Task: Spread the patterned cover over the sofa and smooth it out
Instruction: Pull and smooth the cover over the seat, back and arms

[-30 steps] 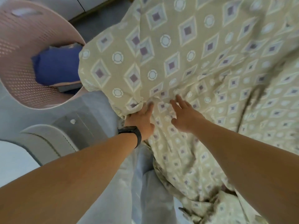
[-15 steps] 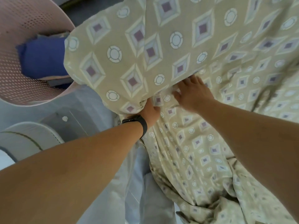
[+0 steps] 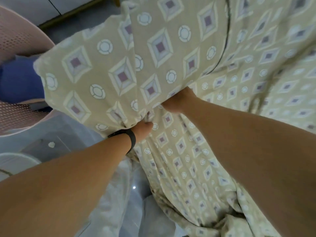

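Nearest us, both forearms reach forward into the patterned cover (image 3: 179,159), which hangs in loose folds toward the floor (image 3: 133,182) and drapes up across the sofa, itself hidden beneath. The left hand (image 3: 142,131), wearing a black wristband (image 3: 131,140), has its grip closed on a bunched fold; the right hand (image 3: 179,101), just beyond it, is tucked under a raised flap, so we cannot tell its grip. We judge the cloth light, soft and limp, best taken at its edge. Left of the cover, a pink perforated chair (image 3: 22,36) holding a blue cushion (image 3: 18,81) stands close and may snag it.
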The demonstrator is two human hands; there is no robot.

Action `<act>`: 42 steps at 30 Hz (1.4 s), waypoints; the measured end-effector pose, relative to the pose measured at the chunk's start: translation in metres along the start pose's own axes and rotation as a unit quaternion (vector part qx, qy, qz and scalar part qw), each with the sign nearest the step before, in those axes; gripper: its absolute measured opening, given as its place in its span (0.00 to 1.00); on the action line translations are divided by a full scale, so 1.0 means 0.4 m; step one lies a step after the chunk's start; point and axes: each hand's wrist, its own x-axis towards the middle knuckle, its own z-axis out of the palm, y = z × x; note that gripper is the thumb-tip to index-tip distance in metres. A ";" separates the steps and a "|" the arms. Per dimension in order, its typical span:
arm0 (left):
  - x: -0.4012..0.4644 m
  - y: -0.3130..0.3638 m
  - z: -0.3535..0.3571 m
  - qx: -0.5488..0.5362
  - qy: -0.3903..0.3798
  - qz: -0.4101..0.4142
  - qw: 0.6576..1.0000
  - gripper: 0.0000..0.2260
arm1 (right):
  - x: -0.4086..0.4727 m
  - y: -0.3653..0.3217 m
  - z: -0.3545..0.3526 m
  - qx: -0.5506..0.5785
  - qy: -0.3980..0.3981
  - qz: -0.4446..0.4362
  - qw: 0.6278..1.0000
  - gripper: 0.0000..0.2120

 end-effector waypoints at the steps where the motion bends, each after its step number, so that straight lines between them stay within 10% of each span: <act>1: 0.003 -0.007 -0.018 0.006 0.018 0.000 1.000 0.28 | 0.001 -0.003 0.016 0.018 0.013 -0.006 1.000 0.27; 8: -0.072 -0.025 -0.053 0.239 0.061 0.014 0.969 0.36 | -0.152 0.046 0.110 0.052 0.040 -0.018 0.998 0.26; 19: -0.188 0.131 -0.059 0.173 0.048 0.074 0.981 0.32 | -0.240 0.023 -0.046 0.084 0.067 -0.015 0.994 0.27; 29: 0.017 0.153 0.151 0.294 0.104 0.114 0.943 0.34 | -0.007 0.233 0.027 0.001 0.101 -0.041 0.994 0.24; 35: 0.180 0.213 0.302 0.462 0.178 0.210 0.843 0.36 | 0.126 0.499 0.056 -0.003 0.168 -0.073 0.983 0.27; 42: 0.275 0.371 0.300 0.400 0.254 0.176 0.863 0.42 | 0.260 0.603 -0.039 -0.057 0.203 -0.167 0.963 0.27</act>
